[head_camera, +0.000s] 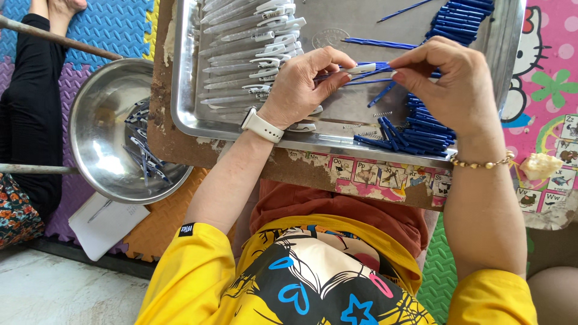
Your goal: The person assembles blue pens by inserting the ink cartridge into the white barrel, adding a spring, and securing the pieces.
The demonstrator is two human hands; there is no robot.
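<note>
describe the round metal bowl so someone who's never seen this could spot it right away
Start at the big rectangular steel tray on the worn little table, then look off its left edge, down on the foam floor mats. The round metal bowl sits there holding a few assembled blue-and-clear pens; it is the only round, deep container.

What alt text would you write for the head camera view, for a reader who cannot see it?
A person's left hand and right hand hold a white pen barrel and a blue refill over a metal tray of white barrels and blue pen parts. A steel bowl with finished pens sits at the left.
</note>
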